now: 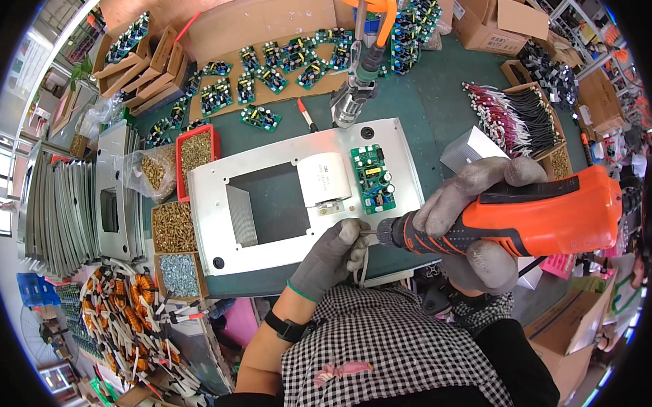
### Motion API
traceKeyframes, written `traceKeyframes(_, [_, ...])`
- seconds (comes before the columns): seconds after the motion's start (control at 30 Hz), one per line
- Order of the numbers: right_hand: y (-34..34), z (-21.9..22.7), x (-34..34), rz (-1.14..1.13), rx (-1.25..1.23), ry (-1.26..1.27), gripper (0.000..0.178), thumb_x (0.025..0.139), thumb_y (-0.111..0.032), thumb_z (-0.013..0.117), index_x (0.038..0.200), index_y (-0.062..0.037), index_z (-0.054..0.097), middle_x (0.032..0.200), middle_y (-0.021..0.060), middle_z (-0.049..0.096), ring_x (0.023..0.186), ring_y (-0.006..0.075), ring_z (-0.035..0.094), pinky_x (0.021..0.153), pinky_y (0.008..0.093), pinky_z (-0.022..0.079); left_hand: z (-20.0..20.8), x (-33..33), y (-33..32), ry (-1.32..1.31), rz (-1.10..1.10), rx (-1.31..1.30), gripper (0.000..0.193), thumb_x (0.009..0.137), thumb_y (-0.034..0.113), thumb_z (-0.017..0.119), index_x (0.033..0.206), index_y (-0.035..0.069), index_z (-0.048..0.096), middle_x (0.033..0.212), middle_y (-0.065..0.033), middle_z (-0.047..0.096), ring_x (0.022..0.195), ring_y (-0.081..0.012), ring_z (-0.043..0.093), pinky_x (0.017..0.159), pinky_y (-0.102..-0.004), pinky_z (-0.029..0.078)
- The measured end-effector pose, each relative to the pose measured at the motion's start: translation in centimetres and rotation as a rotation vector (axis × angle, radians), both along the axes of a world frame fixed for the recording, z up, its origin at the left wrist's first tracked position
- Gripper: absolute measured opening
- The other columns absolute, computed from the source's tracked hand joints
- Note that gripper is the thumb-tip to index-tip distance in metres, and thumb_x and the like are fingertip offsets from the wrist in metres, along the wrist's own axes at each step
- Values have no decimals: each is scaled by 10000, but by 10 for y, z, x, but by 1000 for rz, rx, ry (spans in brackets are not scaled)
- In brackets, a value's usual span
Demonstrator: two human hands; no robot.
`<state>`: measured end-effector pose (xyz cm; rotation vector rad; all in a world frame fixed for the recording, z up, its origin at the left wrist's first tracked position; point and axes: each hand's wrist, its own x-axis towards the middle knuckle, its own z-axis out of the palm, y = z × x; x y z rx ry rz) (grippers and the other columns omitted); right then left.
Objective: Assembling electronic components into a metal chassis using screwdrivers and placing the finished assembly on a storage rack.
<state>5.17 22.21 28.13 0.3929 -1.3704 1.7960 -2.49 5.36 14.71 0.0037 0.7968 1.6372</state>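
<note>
My right hand (pixel 476 209), in a grey glove, is closed round an orange and black cordless drill (pixel 541 218) lying sideways, its chuck toward the left. The thin bit (pixel 369 232) reaches the fingertips of my gloved left hand (pixel 335 254). Those fingers are pinched together; whatever lies between them is hidden. A thin pale cable (pixel 363 266) hangs beside them. Just beyond is a pale metal panel (pixel 203 221) with a square cutout. On it sit a green circuit board (pixel 373 180) and a white curved labelled part (pixel 323 178) with a small terminal piece (pixel 331 206).
A silver power screwdriver (pixel 351 100) hangs on an orange hose above the panel's far edge. Several circuit boards (pixel 273 80) lie behind. At left are a red screw bin (pixel 214 144), brass screws (pixel 174 227) and stacked panels (pixel 60 208). Wire bundles (pixel 498 112) lie at right.
</note>
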Motion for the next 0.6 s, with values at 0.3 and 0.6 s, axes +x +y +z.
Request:
traceKeyframes(0.3, [4, 1, -1, 49, 45, 6, 628, 775, -96, 682, 1311, -40, 359, 1122, 180, 532, 747, 243, 651, 599, 363, 566, 0, -1, -2, -36, -17, 10, 568, 779, 508, 657, 1046, 34, 494, 782, 7, 477, 590, -32, 404, 469, -155, 330])
traceKeyframes(0.6, [8, -9, 0, 37, 68, 30, 586, 781, -59, 663, 1285, -49, 364, 1117, 188, 543, 720, 229, 642, 582, 352, 557, -4, -5, -4, -24, -165, -70, 550, 799, 516, 635, 1001, 16, 527, 779, 2, 493, 569, -40, 419, 472, -179, 361])
